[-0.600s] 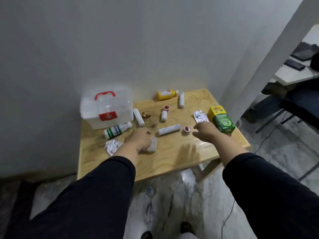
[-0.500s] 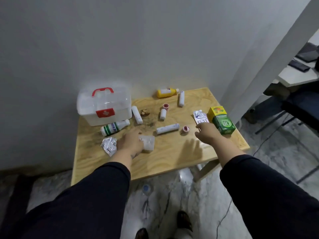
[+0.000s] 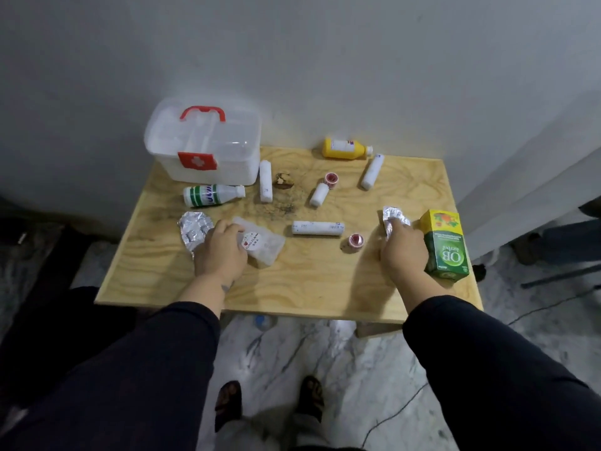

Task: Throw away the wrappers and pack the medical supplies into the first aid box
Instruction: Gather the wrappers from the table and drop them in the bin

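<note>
Foil wrapper (image 3: 392, 217) half under right hand (image 3: 403, 247)

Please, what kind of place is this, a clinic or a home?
Probably a room in a home or small office, not a clinic: a small plywood table against a bare wall, a marble-patterned floor, and a desk edge at the right.

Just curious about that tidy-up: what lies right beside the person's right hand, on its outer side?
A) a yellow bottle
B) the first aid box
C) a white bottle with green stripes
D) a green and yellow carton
D: the green and yellow carton lies against the right hand.
</note>
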Available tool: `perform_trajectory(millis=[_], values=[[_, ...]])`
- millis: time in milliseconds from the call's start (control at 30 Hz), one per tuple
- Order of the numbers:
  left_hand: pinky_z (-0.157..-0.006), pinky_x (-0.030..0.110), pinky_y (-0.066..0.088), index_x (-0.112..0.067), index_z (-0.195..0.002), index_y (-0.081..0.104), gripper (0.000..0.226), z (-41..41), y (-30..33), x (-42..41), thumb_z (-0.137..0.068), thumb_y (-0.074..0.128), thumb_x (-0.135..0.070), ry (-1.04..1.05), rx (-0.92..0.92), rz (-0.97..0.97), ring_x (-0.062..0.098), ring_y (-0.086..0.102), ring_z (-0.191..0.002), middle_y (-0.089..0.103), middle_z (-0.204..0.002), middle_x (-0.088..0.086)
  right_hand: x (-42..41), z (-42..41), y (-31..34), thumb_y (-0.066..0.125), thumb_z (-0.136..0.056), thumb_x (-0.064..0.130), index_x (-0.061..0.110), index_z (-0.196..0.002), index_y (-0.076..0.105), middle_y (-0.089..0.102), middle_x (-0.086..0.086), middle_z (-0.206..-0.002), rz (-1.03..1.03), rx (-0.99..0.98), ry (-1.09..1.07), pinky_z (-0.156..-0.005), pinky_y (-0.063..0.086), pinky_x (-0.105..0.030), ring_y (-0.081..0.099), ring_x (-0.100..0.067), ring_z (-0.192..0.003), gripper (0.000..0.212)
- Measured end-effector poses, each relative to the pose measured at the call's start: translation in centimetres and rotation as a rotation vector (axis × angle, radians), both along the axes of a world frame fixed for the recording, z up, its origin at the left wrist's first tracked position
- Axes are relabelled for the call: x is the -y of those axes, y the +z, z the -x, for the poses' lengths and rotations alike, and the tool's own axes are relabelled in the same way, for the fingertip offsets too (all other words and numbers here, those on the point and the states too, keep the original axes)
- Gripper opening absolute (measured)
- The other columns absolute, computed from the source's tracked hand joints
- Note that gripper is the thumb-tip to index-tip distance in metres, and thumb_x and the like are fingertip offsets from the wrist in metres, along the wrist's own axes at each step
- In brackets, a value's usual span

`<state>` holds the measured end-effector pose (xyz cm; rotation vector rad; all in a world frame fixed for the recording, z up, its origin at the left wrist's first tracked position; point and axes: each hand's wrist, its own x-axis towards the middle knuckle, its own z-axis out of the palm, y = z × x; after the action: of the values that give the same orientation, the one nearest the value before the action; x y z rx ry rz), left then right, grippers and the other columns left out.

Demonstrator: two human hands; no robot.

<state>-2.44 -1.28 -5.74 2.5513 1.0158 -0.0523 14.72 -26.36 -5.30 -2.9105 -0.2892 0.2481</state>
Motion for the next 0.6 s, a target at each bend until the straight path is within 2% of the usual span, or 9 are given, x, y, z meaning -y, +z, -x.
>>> perform_trajectory(millis=[133,200,267,367,500,600], values=[[-0.09,0.041,0.049,-0.021,-0.127,0.057,0.035,-0.2,0.3,0.1,-0.093,0.049,-0.014,0.022,0.003,0.003,0.025,0.054,-0.116,0.048,-0.137,-0.003,0.0,0.0,0.4,0.042,-0.09,0.01,0.026,-0.129,0.04,0.061,-0.016,-0.109,0.101,0.103,0.192,-0.06,0.04,-0.035,0.06,-0.037,-0.093,0.042],[-0.09,0.04,0.049,-0.021,-0.128,0.056,0.035,-0.3,0.7,-0.1,-0.094,0.05,-0.016,0.043,0.02,0.007,0.026,0.055,-0.116,0.048,-0.139,-0.003,-0.3,-0.5,0.8,0.045,-0.086,0.002,0.024,-0.131,0.042,0.059,-0.014,-0.109,0.089,0.144,0.228,-0.058,0.039,-0.034,0.061,-0.037,-0.091,0.05],[-0.092,0.04,0.048,-0.021,-0.13,0.055,0.037,-0.3,1.2,-0.6,-0.094,0.049,-0.015,0.087,0.045,0.028,0.025,0.053,-0.12,0.048,-0.14,-0.002,-1.1,-1.0,1.6,0.045,-0.083,-0.005,0.023,-0.134,0.048,0.058,-0.012,-0.117,-0.03,0.147,0.189,-0.064,0.045,-0.036,0.06,-0.036,-0.1,0.058],[-0.095,0.042,0.047,-0.023,-0.13,0.055,0.04,0.1,1.6,-2.0,-0.092,0.048,-0.013,0.148,0.044,0.056,0.024,0.049,-0.125,0.047,-0.141,-0.001,-3.5,-1.1,3.3,0.04,-0.085,-0.008,0.019,-0.134,0.052,0.061,-0.014,-0.12,-0.231,0.177,0.159,-0.078,0.049,-0.038,0.056,-0.035,-0.109,0.057],[-0.094,0.045,0.048,-0.025,-0.126,0.057,0.037,1.0,1.3,-4.2,-0.09,0.053,-0.015,0.234,0.043,0.11,0.026,0.048,-0.124,0.045,-0.142,-0.002,-8.2,-0.2,4.8,0.045,-0.088,-0.005,0.016,-0.127,0.06,0.067,-0.015,-0.105,-0.419,0.174,0.235,-0.067,0.043,-0.032,0.06,-0.035,-0.097,0.047],[-0.099,0.045,0.044,-0.027,-0.133,0.05,0.041,1.6,0.5,-5.3,-0.092,0.055,-0.024,0.309,-0.029,0.144,0.029,0.04,-0.13,0.039,-0.146,0.002,-11.8,1.5,6.0,0.049,-0.089,0.002,0.013,-0.127,0.061,0.069,-0.013,-0.116,-0.552,0.119,0.318,-0.08,0.047,-0.031,0.063,-0.031,-0.104,0.041]])
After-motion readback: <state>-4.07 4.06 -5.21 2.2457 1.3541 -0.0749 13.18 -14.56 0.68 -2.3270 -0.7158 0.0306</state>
